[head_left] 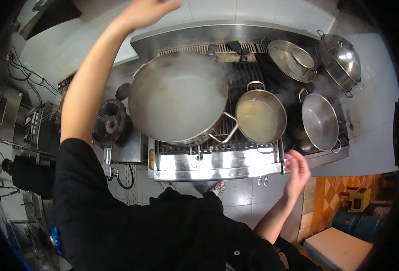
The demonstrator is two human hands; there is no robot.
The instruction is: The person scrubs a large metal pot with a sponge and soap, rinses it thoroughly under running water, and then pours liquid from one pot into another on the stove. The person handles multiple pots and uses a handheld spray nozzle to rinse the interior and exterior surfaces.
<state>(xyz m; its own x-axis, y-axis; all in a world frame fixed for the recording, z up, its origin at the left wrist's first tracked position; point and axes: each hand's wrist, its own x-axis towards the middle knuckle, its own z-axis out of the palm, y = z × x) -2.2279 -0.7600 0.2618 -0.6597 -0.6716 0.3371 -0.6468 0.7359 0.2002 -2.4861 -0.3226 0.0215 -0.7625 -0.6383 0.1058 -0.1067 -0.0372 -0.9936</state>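
My left arm stretches up and away, and my left hand point(149, 10) is raised above the back of the stove, partly cut off by the top edge. Its visible fingers point right, and nothing shows in them. At the front right corner of the grill stove point(217, 163), my right hand point(297, 172) hovers with loosely curled, parted fingers, holding nothing. Between the hands stands a very large steaming pot point(179, 97), its contents veiled by steam. To its right is a smaller pot point(259, 116) with yellowish liquid.
An empty-looking steel pot point(319, 122) stands at the right. Behind it are a wide pan point(283, 54) with a smaller vessel in it and a lidded oval pot point(342, 61). A burner point(109, 122) lies left of the large pot. Gas cylinders point(346, 222) stand at lower right.
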